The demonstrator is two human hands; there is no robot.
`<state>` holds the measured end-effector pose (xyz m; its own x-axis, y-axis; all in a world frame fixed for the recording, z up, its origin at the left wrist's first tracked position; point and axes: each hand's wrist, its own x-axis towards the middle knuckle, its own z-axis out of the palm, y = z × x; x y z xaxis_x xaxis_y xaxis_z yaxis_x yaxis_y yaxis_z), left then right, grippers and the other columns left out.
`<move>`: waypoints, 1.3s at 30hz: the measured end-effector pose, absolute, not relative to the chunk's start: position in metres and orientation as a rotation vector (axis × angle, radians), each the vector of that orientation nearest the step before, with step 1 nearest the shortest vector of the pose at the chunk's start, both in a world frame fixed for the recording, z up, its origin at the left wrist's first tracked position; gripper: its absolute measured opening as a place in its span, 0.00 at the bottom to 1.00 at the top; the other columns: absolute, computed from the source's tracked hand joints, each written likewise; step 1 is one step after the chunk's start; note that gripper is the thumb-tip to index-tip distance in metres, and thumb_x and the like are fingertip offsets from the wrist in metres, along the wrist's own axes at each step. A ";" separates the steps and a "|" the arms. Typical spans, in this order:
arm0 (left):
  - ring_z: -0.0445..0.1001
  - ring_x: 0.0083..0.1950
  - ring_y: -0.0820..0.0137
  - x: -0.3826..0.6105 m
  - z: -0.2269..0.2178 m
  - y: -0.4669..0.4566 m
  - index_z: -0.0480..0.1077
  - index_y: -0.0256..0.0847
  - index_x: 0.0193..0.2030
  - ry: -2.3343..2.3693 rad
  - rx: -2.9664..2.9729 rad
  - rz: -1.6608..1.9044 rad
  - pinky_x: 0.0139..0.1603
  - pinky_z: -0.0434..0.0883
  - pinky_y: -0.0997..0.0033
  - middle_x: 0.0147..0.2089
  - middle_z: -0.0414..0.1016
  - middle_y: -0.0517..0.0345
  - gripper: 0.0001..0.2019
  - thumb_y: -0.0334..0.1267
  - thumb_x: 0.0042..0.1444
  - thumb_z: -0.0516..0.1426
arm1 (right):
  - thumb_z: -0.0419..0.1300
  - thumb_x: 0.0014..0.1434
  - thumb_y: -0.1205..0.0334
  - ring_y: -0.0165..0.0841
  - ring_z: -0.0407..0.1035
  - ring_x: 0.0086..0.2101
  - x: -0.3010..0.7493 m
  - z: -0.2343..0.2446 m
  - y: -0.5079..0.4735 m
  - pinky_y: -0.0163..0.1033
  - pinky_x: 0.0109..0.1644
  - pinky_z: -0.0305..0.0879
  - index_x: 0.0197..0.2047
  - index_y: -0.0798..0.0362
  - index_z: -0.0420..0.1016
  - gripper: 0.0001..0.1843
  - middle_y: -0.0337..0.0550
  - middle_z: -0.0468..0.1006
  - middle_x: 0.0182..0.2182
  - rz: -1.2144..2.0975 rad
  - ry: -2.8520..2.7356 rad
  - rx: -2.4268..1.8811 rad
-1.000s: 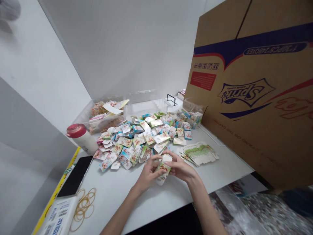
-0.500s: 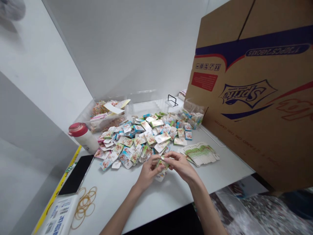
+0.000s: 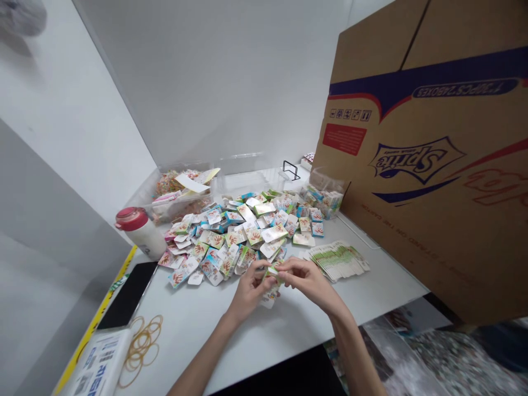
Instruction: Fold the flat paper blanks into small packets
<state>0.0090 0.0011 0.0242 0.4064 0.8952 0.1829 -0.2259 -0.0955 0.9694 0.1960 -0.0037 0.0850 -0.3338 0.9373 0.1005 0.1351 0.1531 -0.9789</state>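
Observation:
Between both hands is a small green-and-white printed carton [image 3: 270, 294], held just above the table. My left hand [image 3: 252, 283] grips its left side, thumb in front and fingers behind. My right hand [image 3: 303, 278] pinches the carton's upper end with thumb and forefinger near a white flap; the fingers hide part of it. Right behind the hands spreads a large pile of small printed cartons [image 3: 237, 236] in green, blue and pink, several with flaps standing out. To the right lies a fanned stack of flat green-and-white cartons [image 3: 340, 261].
Clear plastic bins, one with wrapped pieces [image 3: 171, 184] and one with small cartons [image 3: 325, 198], stand behind. A red-lidded bottle [image 3: 140, 231], a black phone-like slab [image 3: 127, 294] and rubber bands [image 3: 142, 346] lie left. A large cardboard box [image 3: 421, 165] walls off the right.
My right hand has shifted slightly at the carton's top, its fingers drawn a little to the right. The carton has tilted a bit in my left hand.

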 end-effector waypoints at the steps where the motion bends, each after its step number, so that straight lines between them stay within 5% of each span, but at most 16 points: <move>1: 0.77 0.36 0.68 0.009 0.024 0.001 0.58 0.41 0.52 0.657 1.328 1.067 0.37 0.76 0.64 0.40 0.77 0.52 0.16 0.42 0.61 0.57 | 0.62 0.59 0.54 0.29 0.66 0.33 0.198 0.085 -0.004 0.33 0.35 0.61 0.36 0.56 0.79 0.13 0.45 0.74 0.36 1.264 -1.644 -1.052; 7: 0.78 0.35 0.68 0.011 0.027 0.001 0.57 0.41 0.51 0.672 1.261 1.045 0.34 0.77 0.66 0.37 0.76 0.55 0.17 0.43 0.60 0.58 | 0.62 0.58 0.54 0.30 0.68 0.36 0.200 0.085 -0.007 0.34 0.38 0.63 0.42 0.53 0.80 0.13 0.45 0.73 0.39 1.207 -1.675 -1.109; 13: 0.79 0.35 0.66 0.010 0.033 0.001 0.55 0.42 0.51 0.690 1.257 1.017 0.29 0.75 0.72 0.37 0.78 0.54 0.17 0.44 0.61 0.57 | 0.63 0.54 0.60 0.26 0.61 0.26 0.187 0.092 -0.010 0.32 0.30 0.57 0.38 0.56 0.77 0.10 0.37 0.67 0.23 1.283 -1.482 -1.227; 19: 0.79 0.31 0.67 0.012 0.031 0.000 0.51 0.42 0.54 0.685 1.213 1.026 0.29 0.76 0.70 0.37 0.78 0.53 0.22 0.43 0.61 0.58 | 0.58 0.52 0.68 0.26 0.65 0.29 0.180 0.094 -0.011 0.32 0.33 0.61 0.39 0.57 0.75 0.10 0.39 0.72 0.30 1.359 -1.377 -1.176; 31: 0.77 0.30 0.71 0.013 0.032 0.000 0.52 0.42 0.48 0.638 1.174 1.065 0.31 0.78 0.67 0.34 0.77 0.57 0.18 0.42 0.60 0.58 | 0.58 0.50 0.69 0.25 0.63 0.28 0.178 0.094 -0.009 0.30 0.32 0.60 0.33 0.59 0.71 0.05 0.37 0.70 0.25 1.384 -1.344 -1.163; 39: 0.76 0.29 0.71 0.010 0.034 0.000 0.55 0.41 0.45 0.645 1.213 1.026 0.31 0.78 0.67 0.32 0.76 0.59 0.16 0.43 0.60 0.58 | 0.62 0.53 0.60 0.27 0.64 0.28 0.178 0.089 -0.009 0.32 0.31 0.60 0.34 0.58 0.70 0.09 0.40 0.71 0.26 1.415 -1.361 -1.113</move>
